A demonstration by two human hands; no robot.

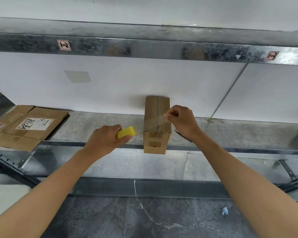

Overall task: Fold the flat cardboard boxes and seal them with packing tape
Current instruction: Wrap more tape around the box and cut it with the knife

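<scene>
Lying with its long axis toward the wall (pixel 127 86), box (pixel 156 107) overhangs shelf edge (pixel 67 143).

The upper shelf beam (pixel 144 47) carries two red-bordered tags. The left tag (pixel 64 45) reads "1-2"; the right tag (pixel 271 55) reads "1-3". The flat cardboard (pixel 48 114) at the lower shelf's left end bears a white label (pixel 34 124) with bold handwriting and a barcode, neither legible. Red marks on the folded box (pixel 150 107) are unreadable.
</scene>
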